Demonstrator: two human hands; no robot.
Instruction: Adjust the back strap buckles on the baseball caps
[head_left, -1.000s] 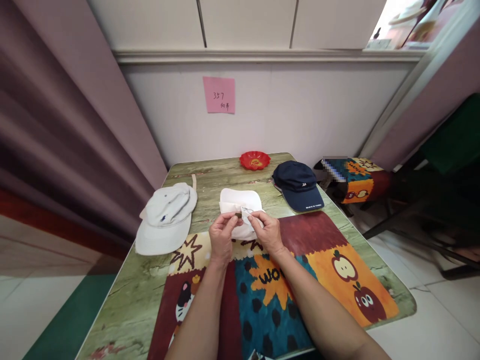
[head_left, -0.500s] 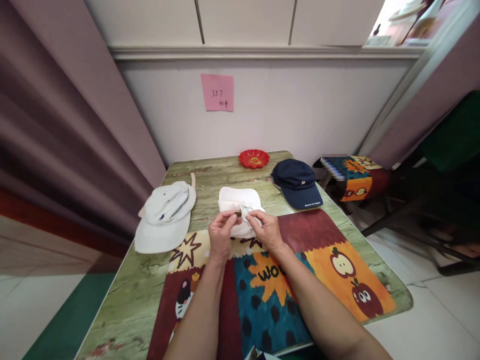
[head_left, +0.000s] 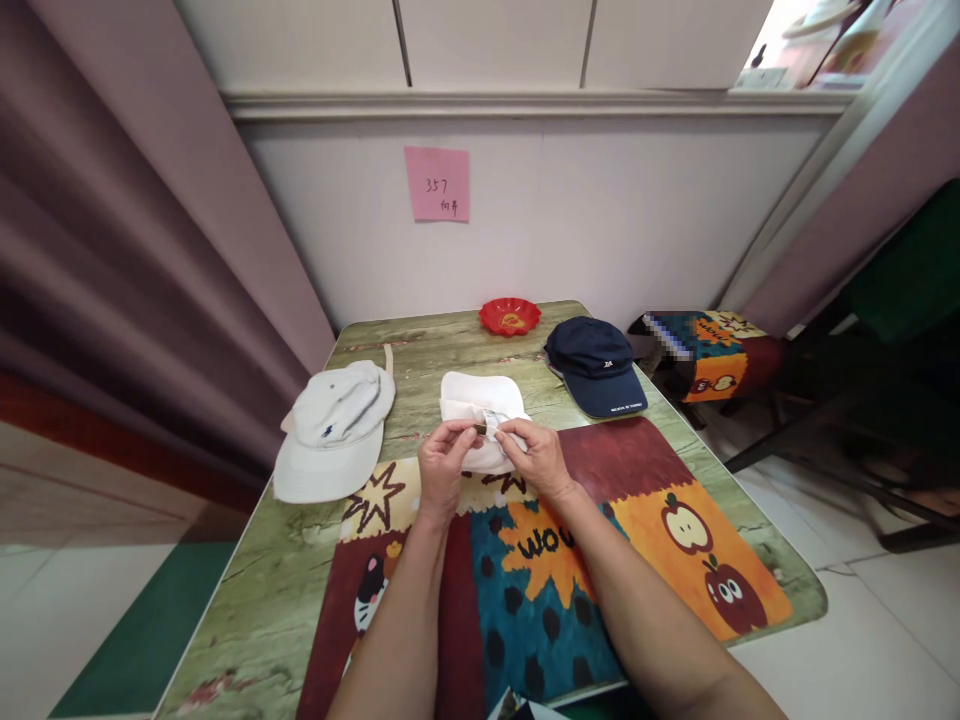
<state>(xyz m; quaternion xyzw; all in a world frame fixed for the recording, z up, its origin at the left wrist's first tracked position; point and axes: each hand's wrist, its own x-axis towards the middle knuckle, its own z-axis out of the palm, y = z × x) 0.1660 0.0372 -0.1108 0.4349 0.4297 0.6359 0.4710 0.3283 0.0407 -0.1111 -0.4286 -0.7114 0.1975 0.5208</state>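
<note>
A white cap (head_left: 480, 388) lies in the middle of the table, its brim toward the wall. At its near side, my left hand (head_left: 448, 460) pinches a small dark metal buckle (head_left: 480, 429) on the cap's strap. My right hand (head_left: 534, 455) is closed on the strap's light end, just right of the buckle. A light grey cap (head_left: 330, 430) with a small dark logo rests at the left. On the right sits a navy cap (head_left: 592, 362), its brim toward the table's near side.
A red scalloped dish (head_left: 510, 317) stands at the table's back edge. A colourful patterned mat (head_left: 540, 620) covers the near part of the wooden-look table (head_left: 247, 590). A stool with a patterned cover (head_left: 716, 375) is beyond the right edge.
The view has shifted slightly. Both hands keep their hold at the buckle and strap, with only slight finger movement.
</note>
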